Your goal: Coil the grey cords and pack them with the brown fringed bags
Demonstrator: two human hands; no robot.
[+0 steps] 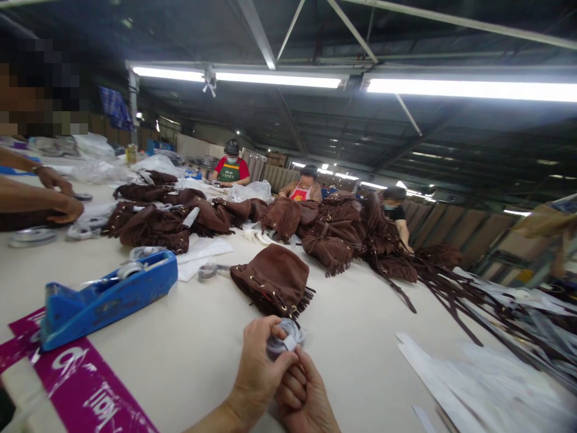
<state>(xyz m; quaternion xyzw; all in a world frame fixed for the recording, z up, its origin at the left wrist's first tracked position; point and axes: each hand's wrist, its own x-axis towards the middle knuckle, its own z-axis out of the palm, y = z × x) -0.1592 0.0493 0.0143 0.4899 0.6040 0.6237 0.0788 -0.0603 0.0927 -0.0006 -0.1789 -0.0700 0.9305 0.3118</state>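
Left hand (pixel 258 361) and right hand (pixel 304 385): fingers closed on grey, white-banded, ring-shaped coil (pixel 283 338), over the flat cream table (pixel 202 337) toward its near edge. Brown, fringed, suede-like bag (pixel 277 278) lies just beyond.

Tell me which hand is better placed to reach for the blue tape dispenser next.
Left, probably: the left hand is nearer the tape dispenser, which sits off to that side. The right hand is farther away; both hands are at the grey coil.
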